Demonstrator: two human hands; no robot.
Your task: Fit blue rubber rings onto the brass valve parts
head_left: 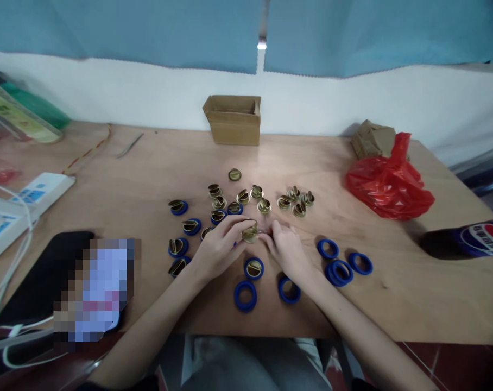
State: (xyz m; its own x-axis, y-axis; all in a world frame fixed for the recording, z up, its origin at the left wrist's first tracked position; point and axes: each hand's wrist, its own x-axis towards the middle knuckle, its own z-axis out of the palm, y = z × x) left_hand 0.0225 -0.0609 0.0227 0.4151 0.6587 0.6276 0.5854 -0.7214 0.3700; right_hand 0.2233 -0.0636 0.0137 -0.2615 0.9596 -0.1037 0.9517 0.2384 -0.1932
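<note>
With left hand (222,243), pinching a brass fitting (250,234), mid-frame!
With right hand (288,247), pinching a thin dark piece (265,232) just beside it, mid-frame too.

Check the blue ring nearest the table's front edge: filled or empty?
Empty: the blue ring shows only wooden tabletop through its hole.
</note>
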